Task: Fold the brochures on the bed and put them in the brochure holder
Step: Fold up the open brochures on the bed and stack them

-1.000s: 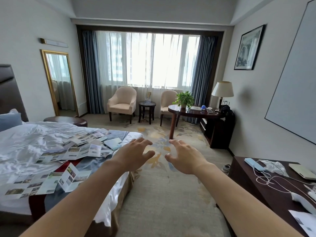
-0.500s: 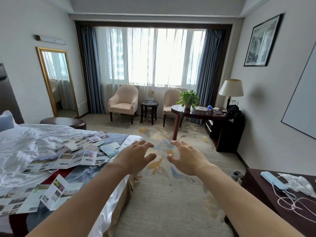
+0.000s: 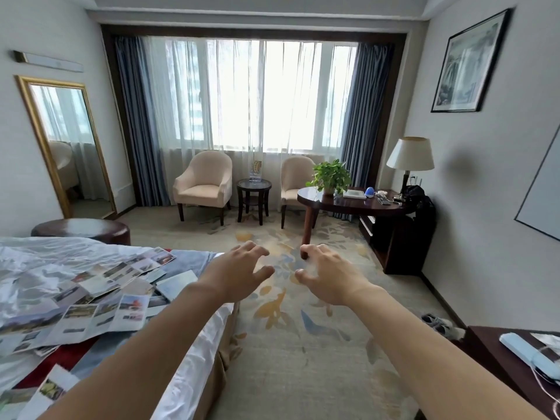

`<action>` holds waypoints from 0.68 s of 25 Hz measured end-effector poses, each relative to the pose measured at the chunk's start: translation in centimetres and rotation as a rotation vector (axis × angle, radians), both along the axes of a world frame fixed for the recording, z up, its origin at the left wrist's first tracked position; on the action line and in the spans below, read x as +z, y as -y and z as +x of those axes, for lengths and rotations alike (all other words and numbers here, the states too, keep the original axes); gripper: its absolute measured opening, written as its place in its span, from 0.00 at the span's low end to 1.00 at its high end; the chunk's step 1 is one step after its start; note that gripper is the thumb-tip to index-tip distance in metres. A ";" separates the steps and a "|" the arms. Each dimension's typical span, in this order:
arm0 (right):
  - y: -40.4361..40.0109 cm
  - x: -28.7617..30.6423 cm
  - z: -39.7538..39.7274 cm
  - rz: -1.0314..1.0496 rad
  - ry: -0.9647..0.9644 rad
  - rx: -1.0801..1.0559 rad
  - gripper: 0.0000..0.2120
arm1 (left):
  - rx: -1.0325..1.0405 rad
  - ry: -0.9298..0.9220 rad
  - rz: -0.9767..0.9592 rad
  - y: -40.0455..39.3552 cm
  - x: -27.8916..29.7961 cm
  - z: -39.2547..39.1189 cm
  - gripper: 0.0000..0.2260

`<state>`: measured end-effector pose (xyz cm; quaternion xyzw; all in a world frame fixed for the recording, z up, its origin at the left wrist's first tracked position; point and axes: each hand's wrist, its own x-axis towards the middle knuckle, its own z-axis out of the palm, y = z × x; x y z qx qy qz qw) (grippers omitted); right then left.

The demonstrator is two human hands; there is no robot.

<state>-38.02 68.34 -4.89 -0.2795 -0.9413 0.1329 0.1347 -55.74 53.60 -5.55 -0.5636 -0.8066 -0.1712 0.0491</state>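
Both hands hang empty, fingers spread: the left hand [image 3: 235, 272] is nearer the brochures [image 3: 100, 298], strewn left of it along the bed [image 3: 194, 374]; the right hand [image 3: 328, 275] is farther.

My bare left hand [image 3: 235, 272] and right hand [image 3: 328, 275] reach toward twelve o'clock, palms down, fingers spread, empty.

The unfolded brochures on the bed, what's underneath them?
The unfolded brochures lie on a crumpled white sheet, a grey-blue bed runner and a red patch. The bedding directly beneath them is hidden.
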 end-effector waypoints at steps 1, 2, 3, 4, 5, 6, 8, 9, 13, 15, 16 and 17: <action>-1.0 0.1 -1.4 0.003 -0.002 -0.004 0.33 | -0.007 0.000 -0.004 -1.1 0.0 -1.3 0.24; -1.9 0.2 -2.7 0.003 -0.004 -0.003 0.33 | -0.014 0.004 -0.007 -2.1 0.0 -2.6 0.24; -2.9 0.4 -4.2 0.005 -0.006 0.001 0.33 | -0.019 0.012 -0.005 -3.2 0.1 -3.9 0.24; -3.8 0.4 -5.5 0.009 -0.007 0.007 0.33 | -0.025 0.017 -0.001 -4.3 0.1 -5.0 0.23; -4.9 0.4 -6.9 0.013 -0.007 0.013 0.33 | -0.029 0.023 0.003 -5.5 0.1 -6.2 0.23; -6.0 0.3 -8.2 0.015 -0.006 0.019 0.33 | -0.030 0.027 0.007 -6.7 0.0 -7.4 0.23; -8.4 0.1 -10.8 0.014 -0.002 0.029 0.33 | -0.026 0.040 0.003 -9.2 -0.1 -9.6 0.23; -9.8 -0.1 -12.0 0.017 0.000 0.035 0.33 | -0.023 0.045 0.003 -10.5 -0.2 -10.7 0.23; -16.6 -0.6 -17.1 0.028 -0.012 0.059 0.32 | -0.003 0.042 0.013 -16.9 -0.7 -15.7 0.23; -20.4 -0.5 -19.7 0.026 -0.007 0.077 0.32 | 0.015 0.052 0.004 -20.3 -0.9 -18.3 0.23; -22.1 -0.5 -20.9 0.031 -0.002 0.085 0.32 | 0.026 0.053 -0.003 -21.8 -0.9 -19.5 0.24; -23.6 -0.5 -22.1 0.038 -0.002 0.093 0.32 | 0.035 0.055 -0.005 -23.2 -0.9 -20.6 0.24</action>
